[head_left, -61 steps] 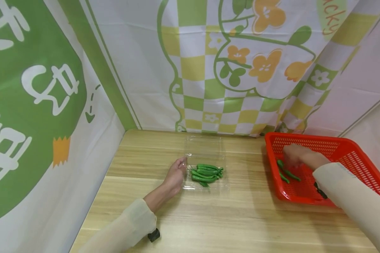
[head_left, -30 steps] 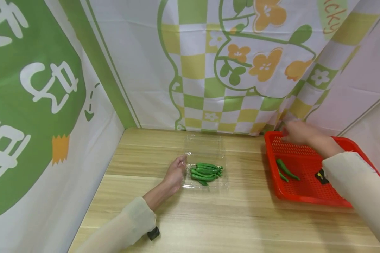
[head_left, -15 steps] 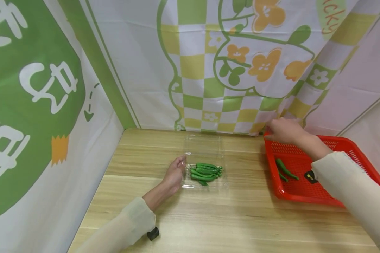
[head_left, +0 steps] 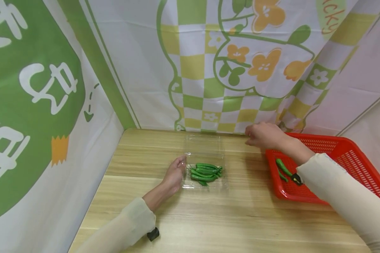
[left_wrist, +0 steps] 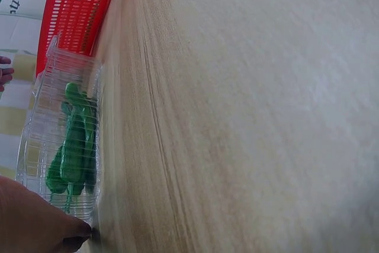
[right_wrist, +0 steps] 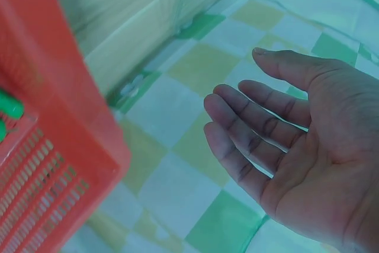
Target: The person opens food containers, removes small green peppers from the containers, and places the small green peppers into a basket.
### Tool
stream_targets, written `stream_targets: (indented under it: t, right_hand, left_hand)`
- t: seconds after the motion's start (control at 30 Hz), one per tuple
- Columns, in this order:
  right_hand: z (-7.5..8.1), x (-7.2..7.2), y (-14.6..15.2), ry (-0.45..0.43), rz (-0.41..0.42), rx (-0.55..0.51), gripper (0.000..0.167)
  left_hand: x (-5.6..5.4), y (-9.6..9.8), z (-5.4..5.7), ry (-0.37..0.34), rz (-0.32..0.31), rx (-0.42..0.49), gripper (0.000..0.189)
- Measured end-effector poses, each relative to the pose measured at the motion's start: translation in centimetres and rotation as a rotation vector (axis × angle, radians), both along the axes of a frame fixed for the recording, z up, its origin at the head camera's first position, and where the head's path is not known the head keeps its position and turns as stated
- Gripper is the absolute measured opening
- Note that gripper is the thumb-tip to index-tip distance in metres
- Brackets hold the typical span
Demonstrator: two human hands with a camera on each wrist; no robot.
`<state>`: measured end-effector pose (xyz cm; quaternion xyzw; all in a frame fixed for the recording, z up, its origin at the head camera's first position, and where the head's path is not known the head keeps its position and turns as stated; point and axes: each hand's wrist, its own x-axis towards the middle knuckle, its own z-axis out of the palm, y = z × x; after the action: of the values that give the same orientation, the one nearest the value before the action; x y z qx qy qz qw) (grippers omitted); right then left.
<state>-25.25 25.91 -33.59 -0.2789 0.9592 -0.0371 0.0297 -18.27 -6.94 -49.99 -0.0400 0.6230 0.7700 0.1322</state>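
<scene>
My left hand (head_left: 174, 174) holds the left edge of a clear plastic box (head_left: 220, 184), whose lid lies folded open toward the back. Several green chili peppers (head_left: 206, 173) lie side by side in the box; the left wrist view shows these peppers (left_wrist: 74, 152) through the ribbed wall. Over the table, just left of a red basket (head_left: 280, 193), my right hand (head_left: 266, 135) hovers in the air. Nothing is in that right hand (right_wrist: 320, 146) in its wrist view, with the fingers loosely extended. Two green chili peppers (head_left: 282, 165) show at the basket's left side, partly behind the right wrist strap.
The wooden table (head_left: 209, 221) meets a printed checkered cloth (head_left: 221, 105) at the back. A white and green cloth (head_left: 60, 140) stands along the left side. The basket's raised perforated walls stand at the right.
My right hand has come up out of the basket, crossed its back left rim and moved left over the table. The left hand and the box have stayed in place.
</scene>
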Motion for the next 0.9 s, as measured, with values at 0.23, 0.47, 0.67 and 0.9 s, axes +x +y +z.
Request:
stream_targets:
  t: [0.23,0.47,0.67,0.9]
  right_hand:
    - [-0.9,0.5,-2.2,-0.024,0.048,-0.034,0.021]
    - [-1.6,0.6,-4.4,-0.023,0.108,-0.025,0.024]
    - [-2.3,0.8,-6.4,-0.057,0.172,-0.020,0.027]
    - [-3.7,1.3,-8.6,-0.131,0.219,-0.024,0.029]
  left_hand:
    - [0.0,0.0,-0.1,-0.004,-0.001,-0.012,0.053]
    - [0.0,-0.1,-0.1,-0.003,-0.005,-0.031,0.053]
    - [-0.1,-0.2,-0.3,-0.002,-0.002,-0.041,0.052]
    - [0.0,-0.1,-0.2,-0.009,-0.006,-0.050,0.052]
